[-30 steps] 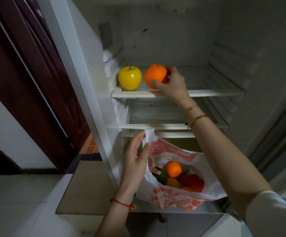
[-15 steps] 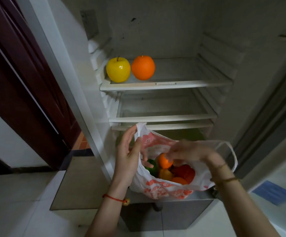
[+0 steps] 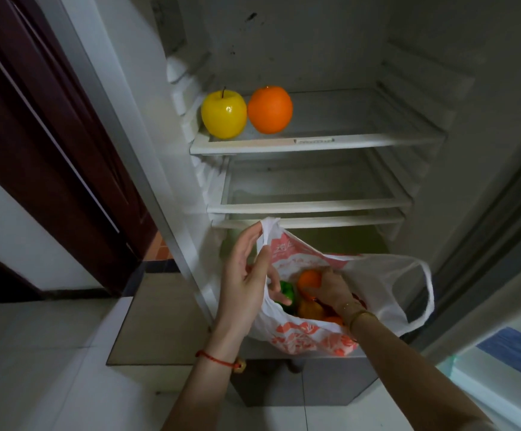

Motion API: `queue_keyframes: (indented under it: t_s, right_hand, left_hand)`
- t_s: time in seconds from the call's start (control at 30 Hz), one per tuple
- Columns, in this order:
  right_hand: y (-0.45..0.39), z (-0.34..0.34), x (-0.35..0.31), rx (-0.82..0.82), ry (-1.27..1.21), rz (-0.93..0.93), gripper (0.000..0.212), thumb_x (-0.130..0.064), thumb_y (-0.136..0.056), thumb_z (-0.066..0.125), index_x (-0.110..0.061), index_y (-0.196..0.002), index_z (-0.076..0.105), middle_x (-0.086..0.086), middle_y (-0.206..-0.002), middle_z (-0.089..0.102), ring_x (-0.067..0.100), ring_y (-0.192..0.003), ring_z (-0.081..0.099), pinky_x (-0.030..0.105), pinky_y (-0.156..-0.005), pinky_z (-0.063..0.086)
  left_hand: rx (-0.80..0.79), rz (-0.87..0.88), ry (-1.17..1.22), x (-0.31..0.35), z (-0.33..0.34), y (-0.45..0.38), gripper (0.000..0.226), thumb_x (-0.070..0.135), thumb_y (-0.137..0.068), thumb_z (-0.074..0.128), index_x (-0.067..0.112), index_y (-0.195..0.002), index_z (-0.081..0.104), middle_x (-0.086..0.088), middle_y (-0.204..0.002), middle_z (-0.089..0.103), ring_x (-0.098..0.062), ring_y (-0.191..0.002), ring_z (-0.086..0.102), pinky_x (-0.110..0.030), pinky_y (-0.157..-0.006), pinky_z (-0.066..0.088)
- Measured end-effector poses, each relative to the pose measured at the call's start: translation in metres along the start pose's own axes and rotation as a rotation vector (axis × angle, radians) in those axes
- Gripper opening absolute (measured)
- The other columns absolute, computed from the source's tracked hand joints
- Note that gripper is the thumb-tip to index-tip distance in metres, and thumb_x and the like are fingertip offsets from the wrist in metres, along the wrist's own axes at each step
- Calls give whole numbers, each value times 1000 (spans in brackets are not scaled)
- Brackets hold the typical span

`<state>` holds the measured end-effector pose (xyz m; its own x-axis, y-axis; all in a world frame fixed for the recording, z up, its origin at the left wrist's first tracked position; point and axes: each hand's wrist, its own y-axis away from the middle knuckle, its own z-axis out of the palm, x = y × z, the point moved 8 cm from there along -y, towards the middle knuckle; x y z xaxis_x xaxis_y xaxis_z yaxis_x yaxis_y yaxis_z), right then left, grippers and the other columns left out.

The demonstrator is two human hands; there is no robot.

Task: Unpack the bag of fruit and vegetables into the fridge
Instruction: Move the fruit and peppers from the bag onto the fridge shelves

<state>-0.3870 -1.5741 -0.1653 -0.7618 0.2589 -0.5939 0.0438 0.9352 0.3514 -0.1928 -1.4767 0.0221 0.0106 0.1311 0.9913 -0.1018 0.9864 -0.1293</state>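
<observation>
A white plastic bag (image 3: 386, 284) with red print rests on the ledge at the bottom of the open fridge. My left hand (image 3: 245, 275) pinches its left rim and holds the mouth apart. Inside the bag, my right hand (image 3: 330, 289) wraps around a small orange fruit (image 3: 309, 280). Beside it lie a green vegetable (image 3: 287, 290) and other orange and red produce, partly hidden. On the top shelf (image 3: 362, 140), at its left end, a yellow apple (image 3: 223, 113) and a large orange (image 3: 270, 109) stand touching.
Two lower shelves (image 3: 309, 206) hold nothing. The fridge's left wall (image 3: 147, 126) stands beside a dark red wooden door (image 3: 35, 135). A tiled floor (image 3: 35, 353) lies below, and the fridge door's edge (image 3: 508, 353) shows at the right.
My right hand let go of the large orange on the top shelf, dropped into the bag and closed around a small orange fruit. My left hand kept the rim.
</observation>
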Motion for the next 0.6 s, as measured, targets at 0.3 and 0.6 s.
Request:
queue_keyframes:
  t_s: [0.3,0.6]
  right_hand:
    - [1,-5,3,37,-117,-53,61,-35,-76,79,-19,-126,49,-3,-113,56,13,-102,52,34,-99,45]
    - [43,-67,-31,42,-345,-231,49,-20,-71,85,-15,-112,58,-11,-97,60,8,-92,62,23,-78,55]
  left_hand:
    - [-32,-4,-6,-2,9,-1,40,9,-99,46,15,-138,45,30,-93,67,9,-68,63,-13,-58,55]
    - [-22,17,14,6,10,-1,40,12,-98,48,16,-138,45,15,-100,66,-1,-63,63,-20,-53,57]
